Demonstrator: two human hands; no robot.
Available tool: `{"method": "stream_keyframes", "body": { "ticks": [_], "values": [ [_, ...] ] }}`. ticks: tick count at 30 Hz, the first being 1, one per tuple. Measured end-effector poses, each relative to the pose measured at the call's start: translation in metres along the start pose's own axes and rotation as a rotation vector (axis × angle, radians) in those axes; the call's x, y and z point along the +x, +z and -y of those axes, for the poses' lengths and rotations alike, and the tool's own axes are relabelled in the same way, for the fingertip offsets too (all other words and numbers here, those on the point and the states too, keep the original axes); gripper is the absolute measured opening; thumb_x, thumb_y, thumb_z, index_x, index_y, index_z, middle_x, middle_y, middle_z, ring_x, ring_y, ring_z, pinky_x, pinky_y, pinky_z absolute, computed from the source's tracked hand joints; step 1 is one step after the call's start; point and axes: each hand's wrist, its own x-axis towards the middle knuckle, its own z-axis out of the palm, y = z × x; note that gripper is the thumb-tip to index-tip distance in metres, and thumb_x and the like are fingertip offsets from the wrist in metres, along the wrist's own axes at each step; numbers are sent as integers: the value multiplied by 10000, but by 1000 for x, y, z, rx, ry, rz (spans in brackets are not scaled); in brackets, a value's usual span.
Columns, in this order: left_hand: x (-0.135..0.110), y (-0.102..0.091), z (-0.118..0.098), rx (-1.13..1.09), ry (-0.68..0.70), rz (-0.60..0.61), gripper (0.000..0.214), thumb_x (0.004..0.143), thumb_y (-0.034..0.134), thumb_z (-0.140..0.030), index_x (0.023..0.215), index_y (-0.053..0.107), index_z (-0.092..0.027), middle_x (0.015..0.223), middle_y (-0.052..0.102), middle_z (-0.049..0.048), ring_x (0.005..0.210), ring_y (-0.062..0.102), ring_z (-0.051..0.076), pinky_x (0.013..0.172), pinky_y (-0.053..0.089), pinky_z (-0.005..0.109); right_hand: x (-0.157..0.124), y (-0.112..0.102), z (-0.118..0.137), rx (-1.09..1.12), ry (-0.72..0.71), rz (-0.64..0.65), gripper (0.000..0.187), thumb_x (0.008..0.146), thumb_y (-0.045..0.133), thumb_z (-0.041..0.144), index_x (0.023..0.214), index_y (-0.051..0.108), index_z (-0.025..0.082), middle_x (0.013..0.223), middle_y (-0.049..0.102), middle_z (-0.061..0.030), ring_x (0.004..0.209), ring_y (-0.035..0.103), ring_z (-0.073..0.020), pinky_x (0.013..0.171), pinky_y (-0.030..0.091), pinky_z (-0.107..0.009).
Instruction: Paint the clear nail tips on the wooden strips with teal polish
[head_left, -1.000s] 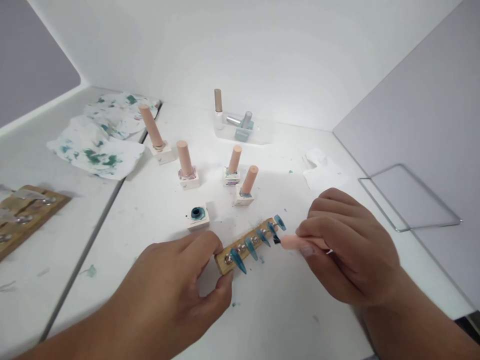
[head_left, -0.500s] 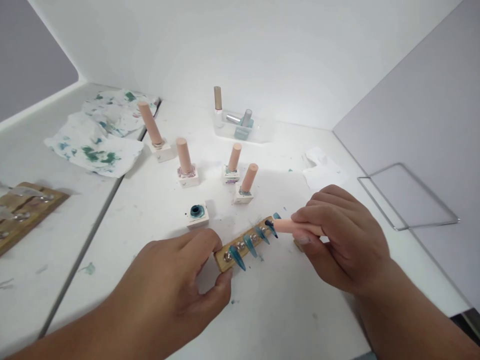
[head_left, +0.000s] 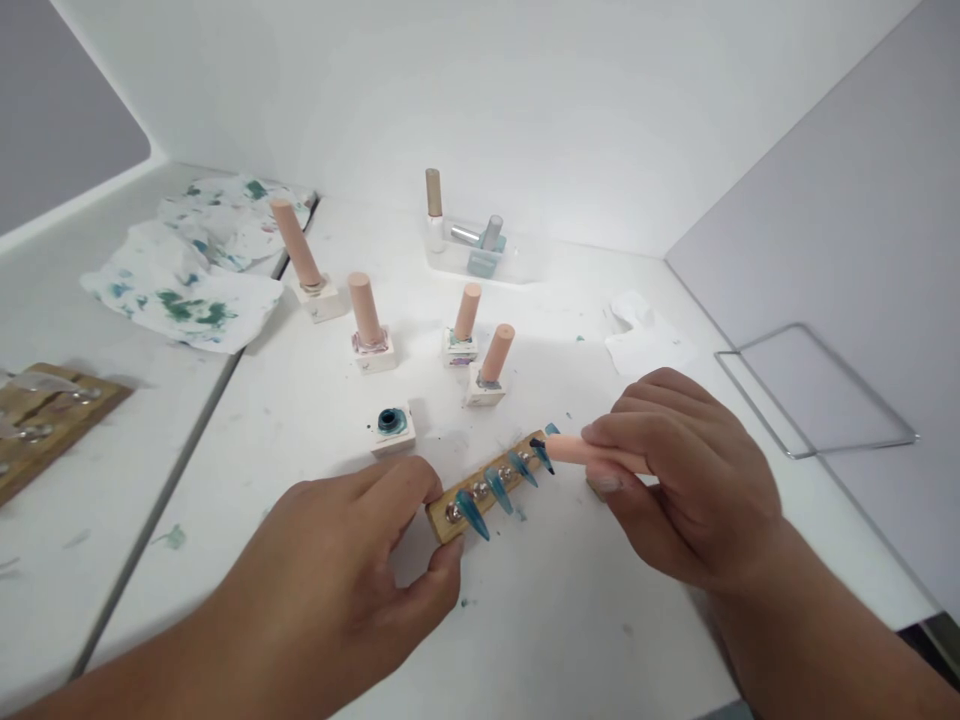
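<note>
A small wooden strip (head_left: pixel 480 488) lies on the white table, carrying several long pointed teal false nails (head_left: pixel 496 488) on metal studs. My left hand (head_left: pixel 352 580) pinches the strip's near left end, fingers closed on it. My right hand (head_left: pixel 686 490) is closed round a peach-coloured brush handle (head_left: pixel 581 450), whose dark tip touches the nail at the strip's far right end. An open square polish bottle (head_left: pixel 391 428) with teal polish stands just behind the strip.
Several capped polish bottles (head_left: pixel 367 325) with peach caps stand behind. A clear tray (head_left: pixel 480 255) with more bottles sits at the back. Stained paper towels (head_left: pixel 187 285) lie far left, another wooden strip (head_left: pixel 45 420) at the left edge, a wire frame (head_left: pixel 817 390) at the right.
My right hand has lifted the brush slightly and moved its tip left onto the far-right nail. The left hand has kept its hold on the strip.
</note>
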Motion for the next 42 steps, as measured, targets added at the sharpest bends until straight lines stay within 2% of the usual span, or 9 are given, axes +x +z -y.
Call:
{"method": "stream_keyframes", "body": {
  "ticks": [7, 10, 14, 18, 23, 30, 36, 40, 42],
  "values": [
    [0, 0, -1, -4, -31, 21, 84, 737, 525, -288, 704, 474, -228, 476, 421, -67, 380, 377, 87, 371, 297, 204, 2, -7, 4, 59, -9, 74, 109, 716, 500, 77, 681, 473, 177, 474, 411, 44, 449, 346, -93, 530, 282, -292],
    [0, -1, 1, -14, -4, 21, 87, 738, 530, -284, 705, 470, -230, 476, 417, -67, 383, 389, 89, 367, 300, 202, 2, -7, 5, 70, -19, 18, 113, 701, 513, 62, 693, 495, 173, 463, 418, 44, 442, 328, -92, 522, 277, -290],
    [0, 0, 2, -16, 4, 16, 82, 739, 532, -270, 712, 464, -232, 476, 412, -71, 376, 388, 87, 365, 309, 201, 2, -4, 3, 50, -21, -46, 95, 724, 533, 70, 730, 495, 157, 511, 485, 24, 465, 389, -93, 524, 287, -283],
    [-1, 1, 1, -15, 10, 16, 89, 734, 536, -269, 703, 462, -230, 484, 422, -66, 382, 403, 87, 360, 313, 196, 1, -2, 1, 9, -4, 18, 77, 755, 528, 105, 725, 483, 159, 534, 491, 24, 484, 411, -94, 537, 300, -286],
    [-1, -1, 1, -9, 7, 11, 90, 733, 536, -275, 701, 466, -228, 481, 431, -65, 378, 391, 84, 364, 309, 196, 2, -6, 3, 62, -6, 75, 104, 721, 514, 76, 670, 488, 162, 476, 449, 32, 450, 370, -92, 527, 292, -292],
    [1, -2, -2, -10, -36, 20, 90, 731, 527, -281, 690, 467, -228, 469, 417, -61, 381, 385, 92, 365, 301, 204, 1, -5, 1, 53, -29, -45, 70, 754, 511, 90, 755, 497, 158, 533, 500, 19, 476, 413, -99, 528, 303, -277],
    [1, -1, -2, -28, -28, 7, 88, 724, 529, -278, 685, 468, -229, 477, 420, -61, 378, 385, 90, 359, 296, 201, 1, -3, 0, 10, -2, 59, 86, 769, 512, 116, 720, 473, 175, 525, 460, 40, 478, 405, -95, 554, 307, -282],
    [0, 0, 0, -9, -18, 4, 90, 731, 530, -288, 700, 470, -230, 480, 428, -61, 383, 387, 92, 366, 302, 206, 3, -8, 3, 45, -22, 89, 108, 726, 504, 87, 682, 476, 181, 475, 416, 42, 447, 360, -99, 532, 289, -289],
    [0, 0, 1, -1, -2, 11, 86, 733, 531, -283, 705, 470, -230, 474, 419, -66, 374, 380, 88, 363, 300, 202, 2, -10, 3, 61, -32, 61, 103, 712, 507, 78, 693, 492, 178, 473, 428, 38, 445, 361, -101, 526, 291, -290]
  ]
}}
